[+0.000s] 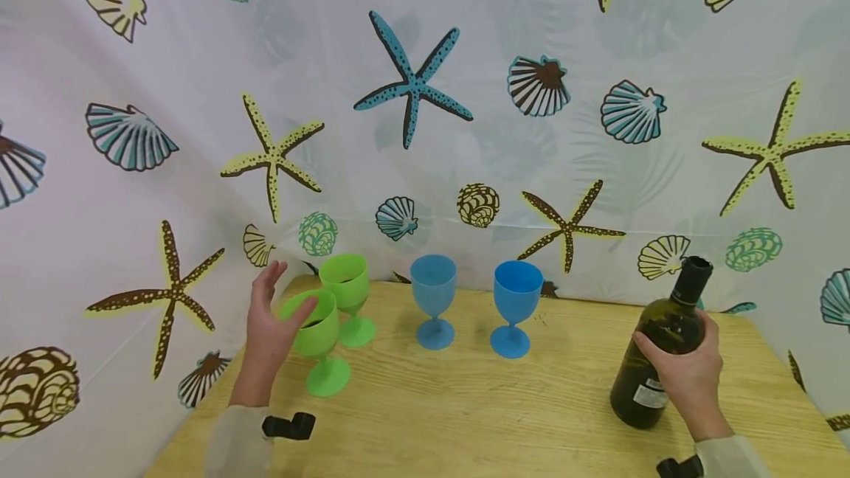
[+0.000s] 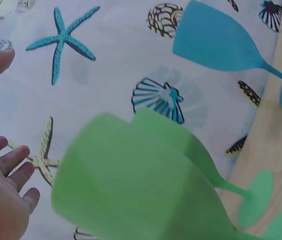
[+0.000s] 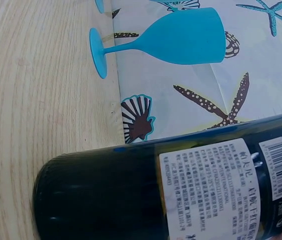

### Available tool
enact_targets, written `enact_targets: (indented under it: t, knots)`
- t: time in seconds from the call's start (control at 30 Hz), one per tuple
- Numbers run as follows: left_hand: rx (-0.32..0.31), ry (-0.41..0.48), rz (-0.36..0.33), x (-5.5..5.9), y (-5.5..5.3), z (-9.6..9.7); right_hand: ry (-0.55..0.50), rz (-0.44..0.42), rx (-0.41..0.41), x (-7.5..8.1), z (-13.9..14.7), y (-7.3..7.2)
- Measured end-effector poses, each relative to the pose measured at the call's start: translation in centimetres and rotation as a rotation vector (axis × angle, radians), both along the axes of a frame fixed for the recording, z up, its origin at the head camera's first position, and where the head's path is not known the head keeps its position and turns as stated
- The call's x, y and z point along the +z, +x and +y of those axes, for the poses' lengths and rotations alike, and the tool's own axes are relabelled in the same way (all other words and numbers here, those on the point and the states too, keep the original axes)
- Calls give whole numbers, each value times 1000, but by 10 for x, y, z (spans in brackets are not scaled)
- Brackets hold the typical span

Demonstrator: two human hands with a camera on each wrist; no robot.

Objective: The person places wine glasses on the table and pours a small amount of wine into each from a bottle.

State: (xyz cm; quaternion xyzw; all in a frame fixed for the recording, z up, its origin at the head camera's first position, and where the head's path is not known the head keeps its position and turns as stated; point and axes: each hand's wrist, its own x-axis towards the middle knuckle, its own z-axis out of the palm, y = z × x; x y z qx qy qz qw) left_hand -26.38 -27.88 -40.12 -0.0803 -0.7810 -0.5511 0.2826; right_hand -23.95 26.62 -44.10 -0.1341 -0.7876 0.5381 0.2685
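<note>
My right hand [image 1: 693, 382] grips a dark wine bottle [image 1: 640, 367] around its upper body, thumb across the near side. The bottle leans a little to the right, with its open neck up and its base low over the table. White printed labels [image 3: 210, 190] show on it in the right wrist view. At the left, my left hand [image 1: 265, 338] is spread open beside the nearer green goblet [image 1: 319, 338]; in the left wrist view its fingers [image 2: 18, 175] stand apart from the cup. Another green goblet [image 1: 347, 290] stands just behind that one.
A light blue goblet [image 1: 433, 286] and a deeper blue goblet [image 1: 518, 293] stand upright at the back middle of the wooden table [image 1: 465, 411]. Behind the table hangs a white cloth [image 1: 491, 153] printed with shells and starfish; it also runs along the left side.
</note>
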Motion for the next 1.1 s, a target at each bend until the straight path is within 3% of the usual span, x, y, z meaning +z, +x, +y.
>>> enact_targets:
  t: [0.23,0.47,0.73,0.93,1.1]
  knots:
    - [-109,7,39,20,-3,33,-11,-20,4,0,1,2]
    - [-204,-48,21,44,5,85,-15,-18,-2,1,1,0]
    - [-284,-95,-89,10,-36,117,-20,-22,2,1,2,0]
    - [-260,-165,-194,-8,-56,132,-13,-16,-1,1,2,0]
    - [-237,-200,-210,-17,-69,139,-8,-9,2,1,1,1]
